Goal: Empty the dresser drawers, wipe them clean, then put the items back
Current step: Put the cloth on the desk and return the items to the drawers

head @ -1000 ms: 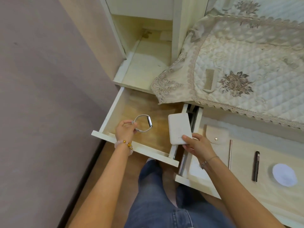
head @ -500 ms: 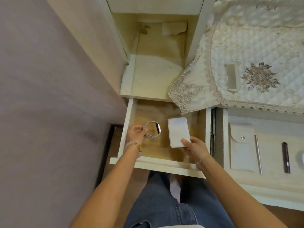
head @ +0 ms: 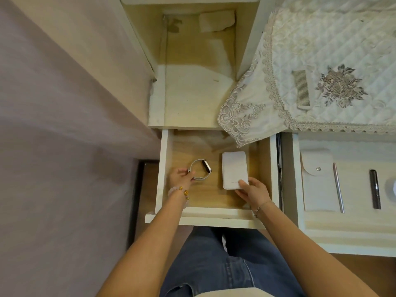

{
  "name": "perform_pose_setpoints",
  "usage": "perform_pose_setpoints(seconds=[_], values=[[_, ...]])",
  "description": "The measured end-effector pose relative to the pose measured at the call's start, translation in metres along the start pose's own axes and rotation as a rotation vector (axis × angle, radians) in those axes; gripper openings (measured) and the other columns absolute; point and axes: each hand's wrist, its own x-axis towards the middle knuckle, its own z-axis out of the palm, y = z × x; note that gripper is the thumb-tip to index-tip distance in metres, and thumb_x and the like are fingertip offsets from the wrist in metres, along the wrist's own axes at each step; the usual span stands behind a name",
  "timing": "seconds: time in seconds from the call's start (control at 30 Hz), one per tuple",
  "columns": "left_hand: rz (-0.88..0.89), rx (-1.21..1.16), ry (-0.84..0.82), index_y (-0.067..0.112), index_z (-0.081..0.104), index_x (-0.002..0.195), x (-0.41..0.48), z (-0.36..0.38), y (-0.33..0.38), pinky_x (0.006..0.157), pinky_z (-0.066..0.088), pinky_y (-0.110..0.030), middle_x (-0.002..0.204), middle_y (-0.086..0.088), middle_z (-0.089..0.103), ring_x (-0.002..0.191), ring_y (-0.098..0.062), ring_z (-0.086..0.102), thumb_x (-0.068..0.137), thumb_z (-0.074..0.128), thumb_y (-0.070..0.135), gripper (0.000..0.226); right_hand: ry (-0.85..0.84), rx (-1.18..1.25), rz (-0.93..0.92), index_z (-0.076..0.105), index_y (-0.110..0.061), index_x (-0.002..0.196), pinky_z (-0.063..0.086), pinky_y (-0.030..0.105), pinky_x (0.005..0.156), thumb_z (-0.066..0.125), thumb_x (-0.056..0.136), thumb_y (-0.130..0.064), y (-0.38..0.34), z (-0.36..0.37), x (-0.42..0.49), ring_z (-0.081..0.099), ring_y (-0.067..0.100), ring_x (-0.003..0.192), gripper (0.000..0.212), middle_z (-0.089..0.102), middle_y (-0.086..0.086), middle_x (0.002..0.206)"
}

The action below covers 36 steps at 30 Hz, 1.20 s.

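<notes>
The left dresser drawer (head: 216, 218) is pulled out below me, its wooden bottom showing. My left hand (head: 181, 176) is inside it and pinches the pale band of a smartwatch (head: 201, 169), which rests low over the drawer bottom. My right hand (head: 252, 190) grips the near end of a flat white power bank (head: 234, 169) that lies lengthwise at the drawer's middle right. A second open drawer (head: 351, 234) to the right holds a beige snap pouch (head: 318, 181), a thin metallic stick (head: 338, 187), a dark pen (head: 375, 189) and part of a white round pad (head: 391, 187).
A quilted lace-edged cloth (head: 334, 56) covers the dresser top on the right, with a comb (head: 302, 88) on it. Its corner hangs over the left drawer's back. An open shelf niche (head: 192, 99) lies above the drawer, a crumpled white wipe (head: 216, 21) at its back. A wall stands left.
Both hands have gone down into the left drawer with the smartwatch and the power bank, which now sit low on the drawer bottom. My view has shifted left, centring the drawer.
</notes>
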Motion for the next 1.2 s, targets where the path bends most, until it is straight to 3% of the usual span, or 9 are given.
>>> perform_pose_setpoints(seconds=[0.17, 0.33, 0.53, 0.63, 0.77, 0.9, 1.0, 1.1, 1.2], values=[[-0.027, 0.011, -0.004, -0.003, 0.055, 0.104, 0.002, 0.001, -0.005, 0.078, 0.052, -0.035, 0.103, -0.017, 0.058, 0.089, -0.026, 0.058, 0.080, 0.066, -0.007, 0.027, 0.041, -0.016, 0.009, 0.051, -0.011, 0.128, 0.055, 0.029, 0.076, 0.058, 0.090, -0.013, 0.004, 0.002, 0.001, 0.058, 0.026, 0.110, 0.039, 0.058, 0.008, 0.124], [0.009, 0.083, -0.013, 0.010, 0.051, 0.079, -0.001, 0.001, -0.008, 0.076, 0.053, -0.033, 0.085, -0.006, 0.058, 0.086, -0.024, 0.059, 0.081, 0.066, -0.005, 0.021, 0.094, -0.058, -0.020, 0.058, -0.009, 0.118, 0.047, 0.017, 0.059, 0.064, 0.086, -0.014, 0.005, 0.004, 0.001, 0.062, 0.024, 0.104, 0.033, 0.062, 0.006, 0.114], [0.048, 0.217, -0.015, 0.007, 0.054, 0.086, -0.005, 0.003, -0.010, 0.070, 0.055, -0.031, 0.085, -0.007, 0.058, 0.081, -0.022, 0.060, 0.082, 0.065, -0.003, 0.016, 0.181, -0.170, -0.044, 0.059, -0.008, 0.110, 0.053, 0.029, 0.081, 0.072, 0.080, -0.018, 0.010, 0.008, 0.010, 0.062, 0.020, 0.086, 0.035, 0.060, 0.001, 0.092], [0.056, 0.249, -0.015, 0.007, 0.055, 0.089, -0.008, 0.004, -0.010, 0.071, 0.055, -0.031, 0.091, -0.010, 0.059, 0.080, -0.022, 0.061, 0.082, 0.066, -0.002, 0.015, 0.207, -0.195, -0.073, 0.059, -0.010, 0.107, 0.052, 0.040, 0.091, 0.075, 0.077, -0.019, 0.014, 0.008, 0.014, 0.063, 0.024, 0.090, 0.035, 0.059, -0.002, 0.086], [0.065, 0.280, -0.008, 0.009, 0.056, 0.090, -0.010, 0.003, -0.007, 0.077, 0.056, -0.035, 0.092, -0.011, 0.061, 0.081, -0.023, 0.062, 0.082, 0.067, -0.001, 0.016, 0.253, -0.282, -0.109, 0.060, -0.015, 0.100, 0.051, 0.043, 0.092, 0.076, 0.075, -0.025, 0.015, 0.008, 0.015, 0.061, 0.028, 0.098, 0.031, 0.063, 0.005, 0.103], [0.090, 0.334, -0.005, 0.011, 0.058, 0.090, -0.011, -0.001, -0.009, 0.085, 0.054, -0.044, 0.093, -0.009, 0.062, 0.093, -0.029, 0.063, 0.081, 0.069, 0.003, 0.016, 0.273, -0.328, -0.134, 0.060, -0.015, 0.096, 0.051, 0.040, 0.089, 0.074, 0.078, -0.023, 0.013, 0.008, 0.014, 0.061, 0.027, 0.096, 0.024, 0.065, 0.008, 0.105], [0.130, 0.380, -0.007, 0.011, 0.058, 0.093, -0.017, -0.003, -0.009, 0.084, 0.054, -0.039, 0.097, -0.009, 0.063, 0.093, -0.026, 0.062, 0.082, 0.067, 0.005, 0.015, 0.268, -0.341, -0.154, 0.061, -0.013, 0.102, 0.050, 0.037, 0.087, 0.071, 0.081, -0.021, 0.012, 0.007, 0.010, 0.059, 0.025, 0.094, 0.025, 0.064, 0.008, 0.106], [0.227, 0.606, 0.018, 0.010, 0.057, 0.104, -0.029, -0.006, -0.004, 0.071, 0.044, -0.025, 0.100, -0.004, 0.062, 0.087, -0.017, 0.057, 0.088, 0.060, 0.012, 0.016, 0.232, -0.408, -0.211, 0.058, -0.013, 0.111, 0.046, 0.031, 0.082, 0.067, 0.084, -0.024, 0.007, 0.004, 0.002, 0.054, 0.018, 0.089, 0.031, 0.062, 0.006, 0.109], [0.414, 0.867, 0.015, 0.011, 0.054, 0.110, -0.041, -0.008, 0.005, 0.067, 0.042, -0.026, 0.108, -0.005, 0.061, 0.091, -0.020, 0.058, 0.092, 0.055, 0.017, 0.019, 0.175, -0.523, -0.368, 0.054, -0.014, 0.120, 0.044, 0.030, 0.084, 0.064, 0.086, -0.027, -0.006, 0.001, -0.011, 0.055, 0.018, 0.097, 0.037, 0.061, 0.005, 0.116]])
